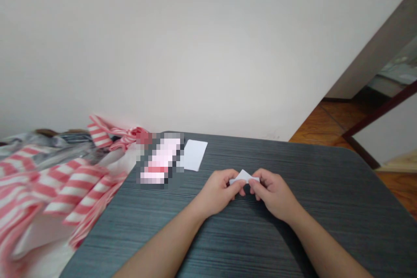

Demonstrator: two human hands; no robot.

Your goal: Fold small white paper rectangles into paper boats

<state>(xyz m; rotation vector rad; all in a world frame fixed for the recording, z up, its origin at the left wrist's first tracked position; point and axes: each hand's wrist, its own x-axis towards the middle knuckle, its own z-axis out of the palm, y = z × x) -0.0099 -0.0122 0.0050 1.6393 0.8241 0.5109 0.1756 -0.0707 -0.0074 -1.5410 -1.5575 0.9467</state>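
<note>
Between my two hands is a small piece of folded white paper [243,175], its pointed top facing away from me. My left hand [219,190] pinches its left side with thumb and fingers. On the other side my right hand [273,192] grips the right end the same way. Both thumbs lie near each other at the paper's lower middle and cover part of it. The hands are just over the dark wood-grain table [247,243]. Farther back to the left lies white paper [196,155], flat on the tabletop.
A pixelated pinkish-white object [163,158] with dark edges lies left of the flat paper. Red-and-white striped cloth [74,182] is heaped beside the table's left edge. A pale wall [208,52] rises behind the table. Brown floor [316,124] shows at the right.
</note>
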